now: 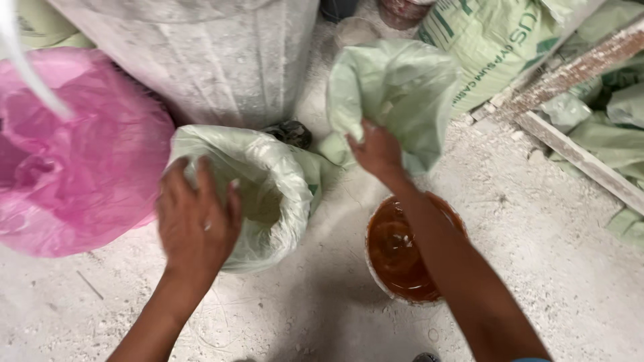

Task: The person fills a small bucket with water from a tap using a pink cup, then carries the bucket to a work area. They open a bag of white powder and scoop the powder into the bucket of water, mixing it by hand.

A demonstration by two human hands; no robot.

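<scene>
My left hand hovers with fingers spread over the rolled-down rim of an open pale green sack holding light powder. My right hand reaches forward and pinches the edge of a second pale green plastic bag, holding its mouth up. Under my right forearm stands a small bucket with brown liquid inside.
A large pink plastic bag fills the left side. A big dusty white sack stands behind. Green printed sacks and wooden planks lie at the right. The floor is dusty concrete.
</scene>
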